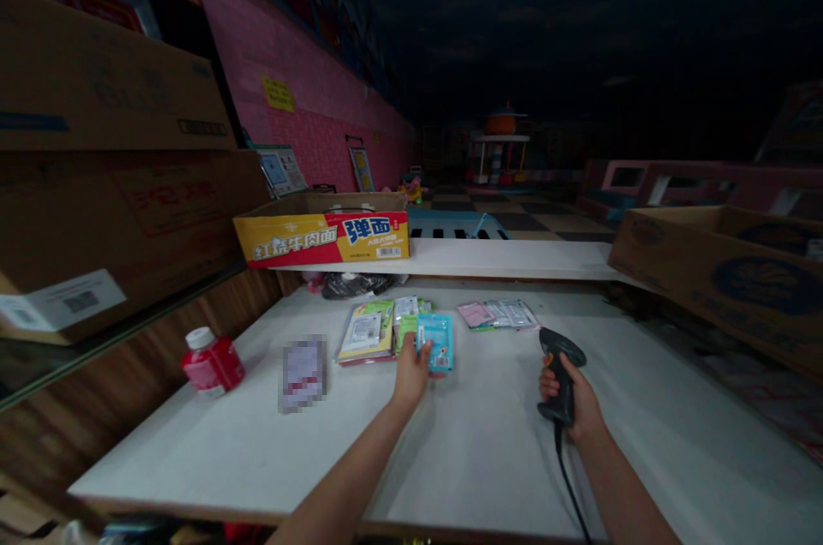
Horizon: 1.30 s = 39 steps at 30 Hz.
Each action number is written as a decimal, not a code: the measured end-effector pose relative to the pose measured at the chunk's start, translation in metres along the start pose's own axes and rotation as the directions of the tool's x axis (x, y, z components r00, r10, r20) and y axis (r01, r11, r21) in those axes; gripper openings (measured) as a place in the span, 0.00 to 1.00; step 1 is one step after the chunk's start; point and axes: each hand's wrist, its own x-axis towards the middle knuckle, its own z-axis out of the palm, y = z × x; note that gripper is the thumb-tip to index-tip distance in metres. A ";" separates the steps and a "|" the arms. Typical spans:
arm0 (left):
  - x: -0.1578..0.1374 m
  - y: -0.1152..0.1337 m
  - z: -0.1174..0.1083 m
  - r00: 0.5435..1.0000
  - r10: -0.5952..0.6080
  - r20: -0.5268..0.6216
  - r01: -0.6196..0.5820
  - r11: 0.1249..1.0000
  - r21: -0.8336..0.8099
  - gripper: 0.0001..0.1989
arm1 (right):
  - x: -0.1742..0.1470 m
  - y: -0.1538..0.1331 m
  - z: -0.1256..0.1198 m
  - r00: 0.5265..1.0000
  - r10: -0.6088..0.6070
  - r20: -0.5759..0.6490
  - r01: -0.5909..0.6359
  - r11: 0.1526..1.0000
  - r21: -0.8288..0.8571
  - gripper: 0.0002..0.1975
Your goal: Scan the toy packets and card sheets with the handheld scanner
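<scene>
My left hand [412, 369] is closed on the edge of a light-blue packet [439, 338], held just above the white table. Behind and beside it lie a green packet [405, 327] and a pile of flat packets and booklets [366, 333], some yellow, green and silver. My right hand [579, 395] grips the handle of a black barcode scanner [563, 378], its head tilted toward the left and its cable running down to the front edge. Further back, between the two hands, several pink and silver packets [498, 314] lie in a row.
On the left stand a red bottle with a white cap [212, 362] and a blurred pale packet [302, 374]. A yellow and red carton [325, 238] sits on the raised back shelf [507, 258]. Brown boxes [129, 219] are stacked at left; another open carton [720, 271] is at right.
</scene>
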 end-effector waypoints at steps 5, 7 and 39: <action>-0.035 -0.026 0.003 1.000 0.018 0.018 -0.015 0.987 -0.158 0.19 | -0.007 0.004 0.013 0.998 -0.022 -0.064 0.006 0.971 -0.239 0.17; -0.035 -0.027 0.003 0.999 0.025 0.026 -0.021 0.988 -0.151 0.20 | -0.014 0.008 0.021 0.996 -0.001 -0.086 -0.024 0.954 -0.299 0.18; -0.036 -0.018 0.002 0.993 0.042 0.111 -0.034 0.996 -0.077 0.19 | -0.016 -0.011 0.000 0.993 0.100 0.065 -0.094 0.992 -0.080 0.16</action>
